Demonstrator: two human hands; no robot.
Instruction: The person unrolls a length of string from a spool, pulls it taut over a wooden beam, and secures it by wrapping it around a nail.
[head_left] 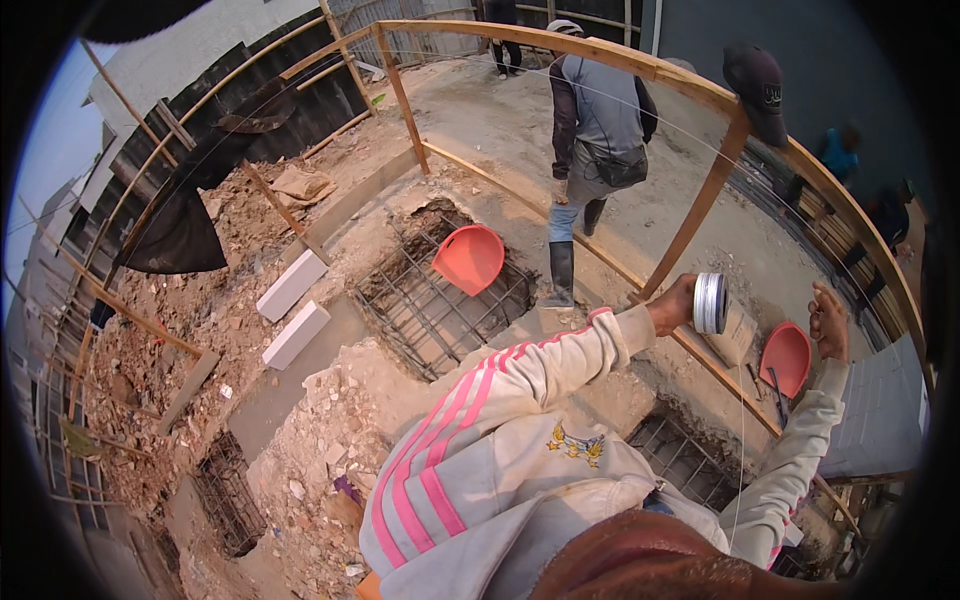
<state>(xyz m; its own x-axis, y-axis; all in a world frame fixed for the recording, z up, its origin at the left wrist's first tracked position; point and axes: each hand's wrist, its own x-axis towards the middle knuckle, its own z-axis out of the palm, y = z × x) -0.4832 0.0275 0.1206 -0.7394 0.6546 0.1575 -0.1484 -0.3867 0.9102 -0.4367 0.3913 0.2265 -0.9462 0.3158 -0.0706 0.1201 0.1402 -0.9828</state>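
My left hand (672, 305) is wrapped round a spool of white string (710, 303), its ridged windings facing right. From beside the spool a thin strand (741, 440) hangs down past my chest. Raised to the right of the spool, apart from it, is my right hand (828, 322); its fingers are curled, and what they hold, if anything, is too small to make out. Close beyond both hands runs a wooden rail frame (700, 195), with another thin line stretched along it. A red plastic scoop (786, 358) lies below and left of my right hand.
A dark cap (757, 90) hangs on the top rail. Beyond it a person in rubber boots (605, 110) stands turned away. Pits with steel rebar grids (420, 300) open in the ground; another red scoop (470, 260) rests on one. Pale blocks (292, 285) and rubble lie left.
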